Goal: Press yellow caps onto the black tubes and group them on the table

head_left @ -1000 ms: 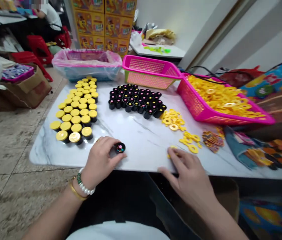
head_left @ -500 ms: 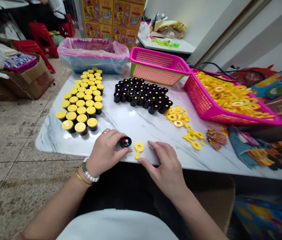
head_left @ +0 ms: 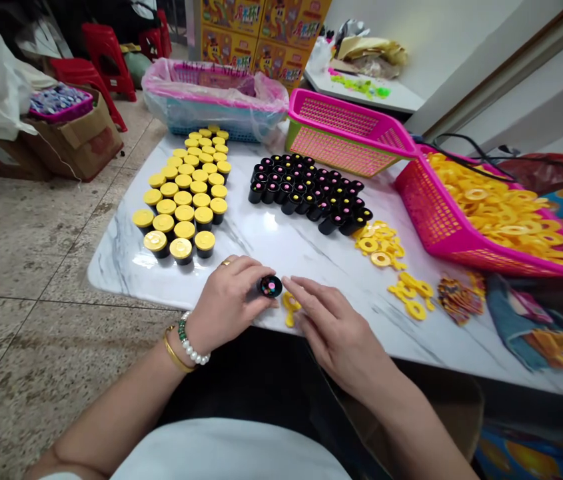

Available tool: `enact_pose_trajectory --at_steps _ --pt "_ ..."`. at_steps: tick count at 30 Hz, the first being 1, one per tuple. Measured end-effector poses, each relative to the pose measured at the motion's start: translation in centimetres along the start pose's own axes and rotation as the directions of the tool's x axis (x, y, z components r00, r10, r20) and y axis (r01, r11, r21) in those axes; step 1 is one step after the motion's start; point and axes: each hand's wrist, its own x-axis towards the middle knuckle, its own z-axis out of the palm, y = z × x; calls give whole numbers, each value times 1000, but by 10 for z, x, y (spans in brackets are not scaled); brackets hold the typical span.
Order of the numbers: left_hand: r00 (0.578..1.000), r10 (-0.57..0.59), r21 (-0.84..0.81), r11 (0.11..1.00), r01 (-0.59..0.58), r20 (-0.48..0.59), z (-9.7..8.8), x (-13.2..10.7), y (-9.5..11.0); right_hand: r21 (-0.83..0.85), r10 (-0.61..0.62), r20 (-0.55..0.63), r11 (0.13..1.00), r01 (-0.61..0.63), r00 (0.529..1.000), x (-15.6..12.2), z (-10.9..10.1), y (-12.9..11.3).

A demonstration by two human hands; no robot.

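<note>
My left hand (head_left: 234,297) is closed around a small black cup (head_left: 261,288) near the table's front edge; its open top shows a pink dot and small coloured bits inside. A yellow ring-shaped plastic piece with a short stem (head_left: 290,315) lies on the table just right of the cup, partly covered by my right hand (head_left: 334,327). The fingers of that hand are stretched out, with the tips close to the cup's rim and above the ring piece. Whether they touch either one I cannot tell.
Black cups with yellow lids (head_left: 184,213) stand in rows at left. Open black cups (head_left: 306,187) cluster at centre. Loose yellow ring pieces (head_left: 378,245) lie to the right, beside a pink basket (head_left: 424,220) full of them. Small printed packets (head_left: 461,298) lie nearby.
The view has shifted, so the table's things appear further right. My right hand has moved closer to the cup and over the yellow ring piece. My left hand keeps the cup.
</note>
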Motion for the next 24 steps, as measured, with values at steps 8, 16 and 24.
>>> enact_pose_trajectory --at_steps 8,16,24 --pt "998 -2 94 996 -3 56 1 1 0 -215 -220 258 936 278 941 2 -28 6" --pt "995 -41 103 994 31 94 1 2 1 -77 -4 423 996 40 906 8 -34 12" --pt "992 -61 111 993 48 112 2 2 0 -38 141 383 990 -136 913 -14 -32 13"
